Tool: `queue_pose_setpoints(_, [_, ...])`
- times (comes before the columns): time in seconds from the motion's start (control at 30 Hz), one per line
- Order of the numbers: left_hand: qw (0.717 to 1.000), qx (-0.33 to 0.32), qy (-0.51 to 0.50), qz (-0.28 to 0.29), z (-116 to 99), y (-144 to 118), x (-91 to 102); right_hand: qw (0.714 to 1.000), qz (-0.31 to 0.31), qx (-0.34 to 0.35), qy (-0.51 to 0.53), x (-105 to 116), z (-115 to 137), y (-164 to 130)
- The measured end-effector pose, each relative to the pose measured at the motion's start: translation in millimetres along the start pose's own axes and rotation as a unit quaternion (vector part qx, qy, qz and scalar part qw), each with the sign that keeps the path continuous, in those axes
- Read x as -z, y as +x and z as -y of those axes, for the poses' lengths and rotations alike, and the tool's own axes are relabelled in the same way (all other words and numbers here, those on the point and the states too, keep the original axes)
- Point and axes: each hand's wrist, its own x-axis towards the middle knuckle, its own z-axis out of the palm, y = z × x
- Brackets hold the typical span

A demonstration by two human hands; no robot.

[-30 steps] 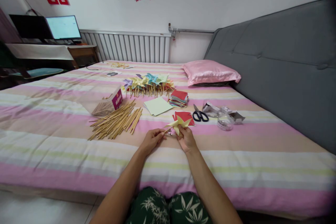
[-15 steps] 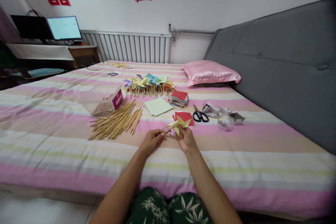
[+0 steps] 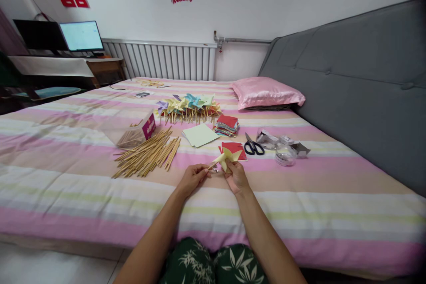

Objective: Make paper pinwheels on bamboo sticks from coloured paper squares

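My left hand (image 3: 193, 176) pinches the end of a thin wooden stick that runs up to a yellow paper pinwheel (image 3: 227, 157). My right hand (image 3: 236, 176) holds the pinwheel from below, fingers closed under its folded blades. Both hands hover just above the striped bedspread (image 3: 83, 173), close together. Just behind the pinwheel lie red paper squares (image 3: 234, 147).
A heap of wooden sticks (image 3: 148, 153) lies left of the hands beside a clear plastic box (image 3: 135, 132). Finished pinwheels (image 3: 189, 106), a pale green sheet (image 3: 199, 134), stacked coloured paper (image 3: 226, 124), scissors (image 3: 253, 145) and a clear tape roll (image 3: 285, 154) lie beyond. A pink pillow (image 3: 266, 91) sits further back.
Both hands hold almost still; the pinwheel has only shifted slightly between the fingers.
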Motion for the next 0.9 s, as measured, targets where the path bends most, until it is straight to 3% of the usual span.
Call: queue_pose_setpoints(0.9, [1.0,0.008,0.0,0.004,-1.1,-0.1,0.8,0.999,-0.006,-0.029,0.023,0.1,0.6,-0.5])
